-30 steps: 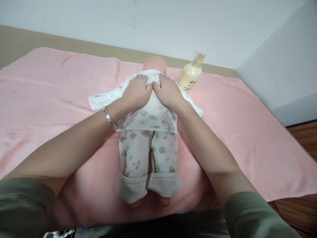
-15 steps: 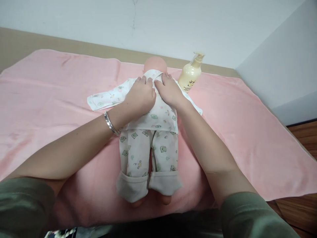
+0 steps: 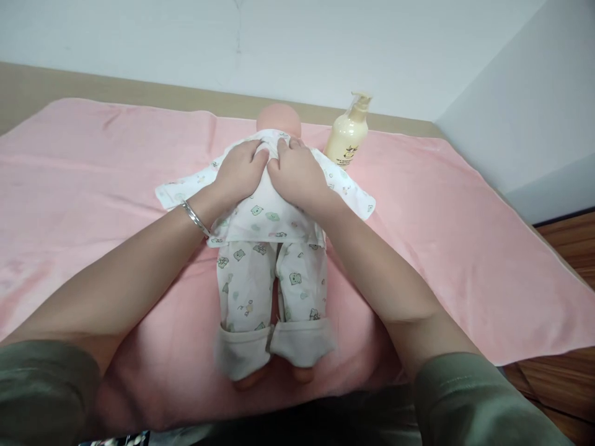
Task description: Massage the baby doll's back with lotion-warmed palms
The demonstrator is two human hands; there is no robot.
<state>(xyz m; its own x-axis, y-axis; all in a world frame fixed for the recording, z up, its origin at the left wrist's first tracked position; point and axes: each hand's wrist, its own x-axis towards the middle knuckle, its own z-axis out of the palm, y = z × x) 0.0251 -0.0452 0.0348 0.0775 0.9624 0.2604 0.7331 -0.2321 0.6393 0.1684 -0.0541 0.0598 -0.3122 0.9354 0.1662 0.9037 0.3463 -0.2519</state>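
Note:
A baby doll (image 3: 279, 119) lies face down on a pink blanket (image 3: 418, 248), its head toward the wall. It wears a white printed top (image 3: 274, 217) and matching trousers (image 3: 248, 282) with turned-up cuffs. My left hand (image 3: 242, 170) rests flat on the left of its upper back, a silver bangle (image 3: 196, 217) on the wrist. Beside it, my right hand (image 3: 297, 173) lies on the right of the upper back, fingers toward the doll's head. Both thumbs lie near the middle of the back. Neither hand grips anything; the hands partly cover the top.
A cream pump bottle (image 3: 348, 133) stands on the blanket to the right of the doll's head. Behind the blanket's far edge runs a beige strip (image 3: 139, 90) along the white wall (image 3: 162, 43). Brown wood (image 3: 564, 248) shows at the right.
My left hand has flattened out on the doll's back, its thumb now extended. My right hand has turned slightly and the thumbs are closer together. The whole view has shifted a little.

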